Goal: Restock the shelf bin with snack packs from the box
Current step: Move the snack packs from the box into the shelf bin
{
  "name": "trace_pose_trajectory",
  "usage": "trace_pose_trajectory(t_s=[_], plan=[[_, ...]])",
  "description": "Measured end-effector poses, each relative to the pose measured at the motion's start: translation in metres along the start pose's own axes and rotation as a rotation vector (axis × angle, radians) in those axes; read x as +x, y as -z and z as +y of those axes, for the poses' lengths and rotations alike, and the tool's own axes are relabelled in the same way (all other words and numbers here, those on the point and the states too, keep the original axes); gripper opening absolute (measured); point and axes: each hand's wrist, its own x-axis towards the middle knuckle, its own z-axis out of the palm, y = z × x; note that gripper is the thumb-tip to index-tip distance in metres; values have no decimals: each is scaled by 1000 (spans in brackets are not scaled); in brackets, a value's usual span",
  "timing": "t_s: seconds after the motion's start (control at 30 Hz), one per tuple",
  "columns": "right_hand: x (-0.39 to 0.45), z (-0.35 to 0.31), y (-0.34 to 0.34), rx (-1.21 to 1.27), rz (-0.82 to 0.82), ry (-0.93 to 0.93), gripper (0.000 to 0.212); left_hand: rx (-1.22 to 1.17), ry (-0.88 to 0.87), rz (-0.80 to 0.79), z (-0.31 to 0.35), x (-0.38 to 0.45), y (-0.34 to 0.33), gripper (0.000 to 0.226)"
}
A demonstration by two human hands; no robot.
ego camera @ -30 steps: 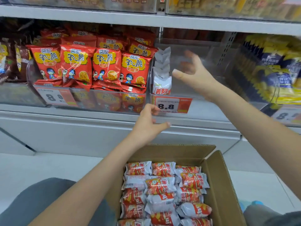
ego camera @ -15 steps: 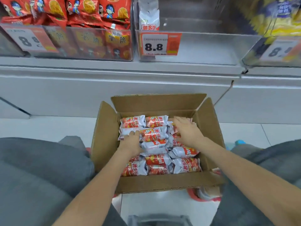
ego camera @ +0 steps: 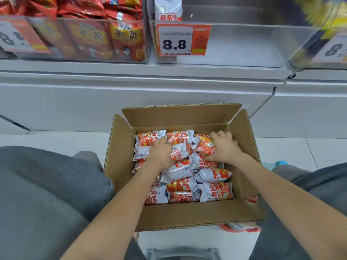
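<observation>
Both hands are sunk into the snack packs (ego camera: 183,177) in the cardboard box (ego camera: 187,214). Left hand (ego camera: 160,153): fingers curled down between packs near the far-left rows; whether a pack is actually pinched cannot be told. Right hand (ego camera: 223,147): fingers wrapped over one pack (ego camera: 205,146) by the far-right wall. Box flaps are stood open on all four sides. Shelf bin (ego camera: 234,44) sits above, clear-fronted, one white pack (ego camera: 168,10) at its left edge, remainder open. Price tag (ego camera: 183,40) is fixed to its front.
</observation>
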Motion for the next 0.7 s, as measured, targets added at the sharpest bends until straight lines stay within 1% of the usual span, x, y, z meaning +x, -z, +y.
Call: trace_pose_trajectory(t_s=[0.07,0.13,0.17,0.23,0.27,0.33,0.43,0.53,0.6,0.63,0.7], plan=[[-10,-3,12,294,31,43,71,-169,9,-11,-6,-4,11,50],[-21,-6,32,537,-4,96,64,-454,84,20,-8,-12,32,58],[-27,-8,45,584,-24,120,64,-608,120,30,-6,-17,47,62],[-38,-9,69,600,-27,162,63,-820,123,47,0,-29,80,59],[-43,-8,81,604,-25,184,62,-864,102,51,4,-34,97,57],[-54,-8,107,615,-74,244,61,-952,55,88,11,-46,128,57],[-70,-12,145,588,-185,344,66,-1024,4,132,17,-56,166,54],[-77,-16,168,587,-235,427,72,-1032,-60,105,16,-64,196,40],[-76,-23,175,491,-220,491,74,-1046,-75,141,14,-70,208,36],[-74,-28,177,451,-193,513,77,-1070,-79,176,13,-69,210,36],[-71,-36,183,451,-107,520,81,-1115,-93,245,13,-65,215,35]])
